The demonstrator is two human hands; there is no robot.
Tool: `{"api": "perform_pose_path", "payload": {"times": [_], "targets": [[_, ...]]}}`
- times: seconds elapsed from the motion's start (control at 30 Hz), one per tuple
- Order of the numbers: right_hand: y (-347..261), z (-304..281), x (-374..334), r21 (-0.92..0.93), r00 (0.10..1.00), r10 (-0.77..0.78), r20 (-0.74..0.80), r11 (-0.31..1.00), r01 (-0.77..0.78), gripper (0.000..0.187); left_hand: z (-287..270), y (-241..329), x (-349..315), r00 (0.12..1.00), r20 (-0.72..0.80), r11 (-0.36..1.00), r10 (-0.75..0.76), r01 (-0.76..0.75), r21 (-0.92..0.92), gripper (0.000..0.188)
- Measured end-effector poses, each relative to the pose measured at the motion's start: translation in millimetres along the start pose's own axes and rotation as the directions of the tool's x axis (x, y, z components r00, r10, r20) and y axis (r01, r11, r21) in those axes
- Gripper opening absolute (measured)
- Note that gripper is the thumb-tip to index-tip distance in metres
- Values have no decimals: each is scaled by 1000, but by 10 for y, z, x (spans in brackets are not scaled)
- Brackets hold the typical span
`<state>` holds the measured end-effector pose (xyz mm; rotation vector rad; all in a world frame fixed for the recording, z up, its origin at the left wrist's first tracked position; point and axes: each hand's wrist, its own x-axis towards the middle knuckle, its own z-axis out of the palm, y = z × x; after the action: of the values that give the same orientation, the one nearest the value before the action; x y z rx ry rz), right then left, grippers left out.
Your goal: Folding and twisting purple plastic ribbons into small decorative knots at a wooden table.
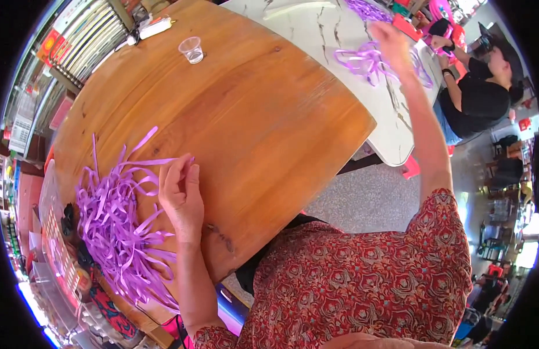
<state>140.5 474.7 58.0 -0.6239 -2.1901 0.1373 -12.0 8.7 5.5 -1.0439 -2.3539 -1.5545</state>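
My left hand (181,195) is over the near left part of the wooden table, its fingers curled together in a pinch. A thin purple ribbon (150,163) runs from a big tangled heap of purple ribbons (115,227) to those fingertips. My right arm stretches far to the right, and my right hand (391,47) is above the white marbled table. Loops of purple ribbon (365,63) lie beside and under that hand. Its fingers are blurred, so what they hold, if anything, cannot be made out.
A small clear plastic cup (191,50) stands on the wooden table (252,116). The white marbled table (316,29) adjoins it on the right, with another purple ribbon bunch (368,10) at its far side. A person in black (481,96) sits at the right. Shelves line the left.
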Motion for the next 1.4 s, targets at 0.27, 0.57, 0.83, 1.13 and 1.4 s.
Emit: {"api": "perform_pose_path", "payload": {"times": [0.27, 0.57, 0.83, 1.13, 1.4], "targets": [[-2317, 803, -589, 656, 744, -612, 268, 682, 324, 14, -48, 4, -74, 994, 37, 984, 100, -105, 146, 5], [-3972, 1323, -788, 879, 585, -798, 148, 377, 292, 10, -2, -68, -159, 938, 114, 938, 329, -338, 76, 15], [-4737, 1709, -802, 788, 549, -790, 274, 511, 343, 19, 46, -99, -226, 897, 246, 911, 368, -401, 95, 22], [-4970, 2030, -637, 809, 508, -784, 358, 531, 250, 17, 114, -145, -238, 890, 250, 899, 381, -420, 123, 22], [-4601, 914, 125, 866, 787, -465, 407, -78, -494, 19, 70, -142, -219, 887, 206, 895, 412, -437, 91, 20]]}}
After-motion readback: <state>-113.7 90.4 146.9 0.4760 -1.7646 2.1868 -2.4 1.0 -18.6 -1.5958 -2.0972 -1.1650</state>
